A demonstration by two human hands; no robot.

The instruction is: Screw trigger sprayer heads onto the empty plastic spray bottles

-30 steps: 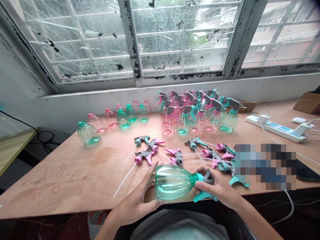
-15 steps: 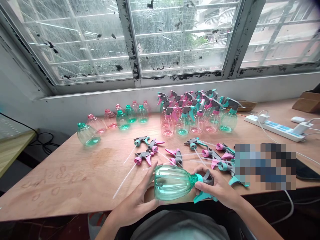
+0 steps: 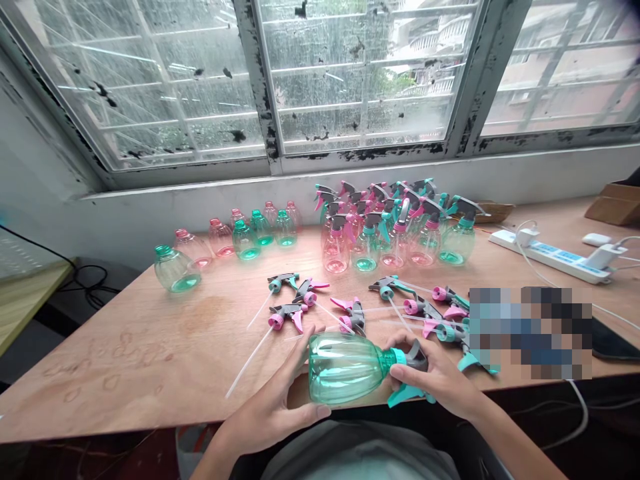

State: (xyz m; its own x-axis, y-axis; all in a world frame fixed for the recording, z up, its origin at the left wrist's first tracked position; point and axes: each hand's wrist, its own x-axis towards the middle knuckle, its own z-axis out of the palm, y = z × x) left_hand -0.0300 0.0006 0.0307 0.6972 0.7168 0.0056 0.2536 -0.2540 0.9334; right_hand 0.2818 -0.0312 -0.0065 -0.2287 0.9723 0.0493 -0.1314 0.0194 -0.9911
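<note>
Left hand: fingers wide around the bottle, maybe to steady it.
Right hand: fingers closed on its spray top.

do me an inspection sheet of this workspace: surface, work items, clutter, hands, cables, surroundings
Surface: wooden table, stained in places
Work items: green bottle on its side between the hands, teal-and-grey spray head at its neck; loose spray heads lying behind; headless bottles back left; bottles with heads back right
Clutter: dark flat object at right, partly hidden by a pixelated patch
Left hand: open around the bottle's base
Right hand: gripping the spray head
Cables: white power strip with plugs; black cables far left
Surroundings: grimy window, cardboard box
</note>
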